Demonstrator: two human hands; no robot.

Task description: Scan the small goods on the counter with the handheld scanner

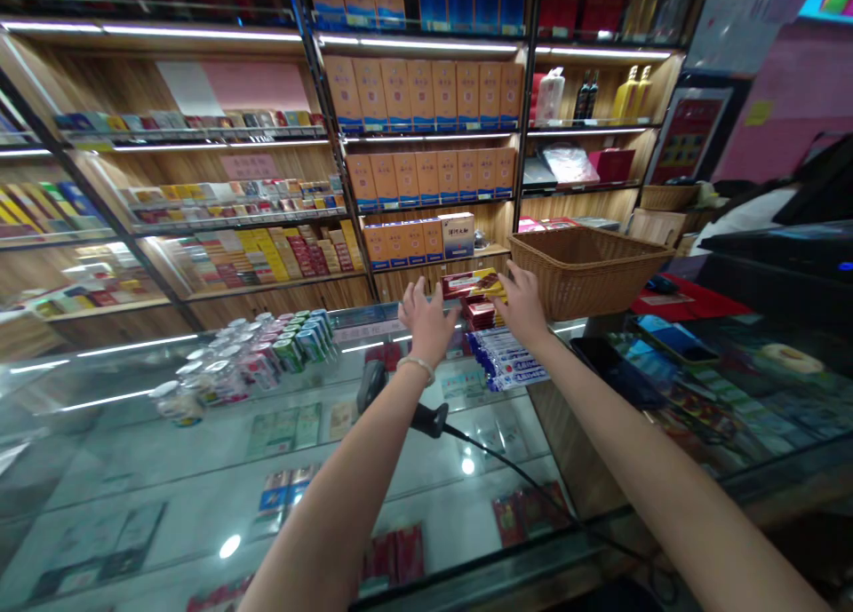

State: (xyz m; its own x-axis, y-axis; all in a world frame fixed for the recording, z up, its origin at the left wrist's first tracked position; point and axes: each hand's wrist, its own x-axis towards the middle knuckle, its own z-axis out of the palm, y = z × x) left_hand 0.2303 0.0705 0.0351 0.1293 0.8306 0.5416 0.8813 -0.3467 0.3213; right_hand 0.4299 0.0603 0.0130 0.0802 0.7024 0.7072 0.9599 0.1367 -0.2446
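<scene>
My left hand [426, 326], a light bracelet at its wrist, is over the glass counter with fingers spread and nothing visible in them. Just right of it is a red and yellow chocolate bar [472, 282], lying across the top of a small stack of similar red packs [481, 313]. The fingers of my right hand [523, 308] close around the bar's right end. Blue and white wrapped bars [510, 361] lie in a pile nearer to me, below that hand. Beneath my left forearm is a black barcode scanner [430, 418], partly covered, its cable trailing right.
A wicker basket [586, 270] stands to the right of my right hand. Several small bottles and tins [246, 359] are grouped at left on the glass counter [200, 479]. Phones [676, 338] and a red sheet [693, 298] lie at right. Stocked shelves [433, 141] line the back.
</scene>
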